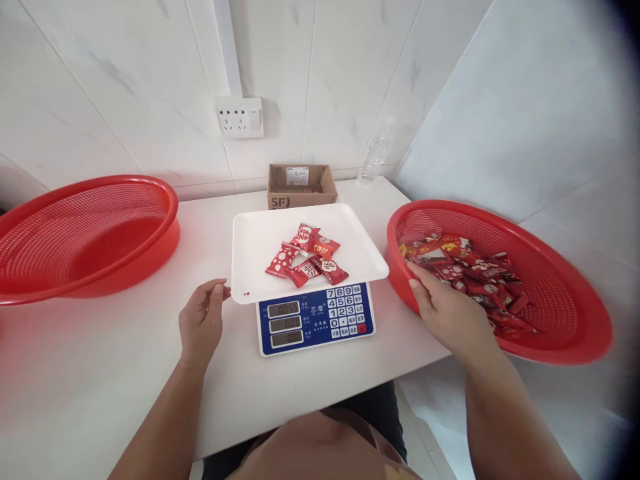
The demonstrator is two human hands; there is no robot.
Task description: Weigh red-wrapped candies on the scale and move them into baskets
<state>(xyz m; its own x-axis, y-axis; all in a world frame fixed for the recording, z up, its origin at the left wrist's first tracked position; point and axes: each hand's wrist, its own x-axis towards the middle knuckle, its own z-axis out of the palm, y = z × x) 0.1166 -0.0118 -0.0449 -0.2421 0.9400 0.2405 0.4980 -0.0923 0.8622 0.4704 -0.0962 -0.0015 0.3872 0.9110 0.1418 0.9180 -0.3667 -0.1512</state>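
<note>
Several red wrapped candies lie bunched on the white tray of a digital weighing scale. The scale's top display appears to read 0.055. My left hand is closed beside the tray's front left corner, thumb against bent fingers; whether anything is pinched there is hidden. On the right, my right hand is closed over the near left rim of a red basket. Its thumb and index finger show, while the other fingers are hidden. Inside that basket is a heap of red wrapped candies.
Another red mesh basket stands at the left. Behind the scale sit a small cardboard box and a clear plastic bottle. A tiled wall with a power socket borders the white table.
</note>
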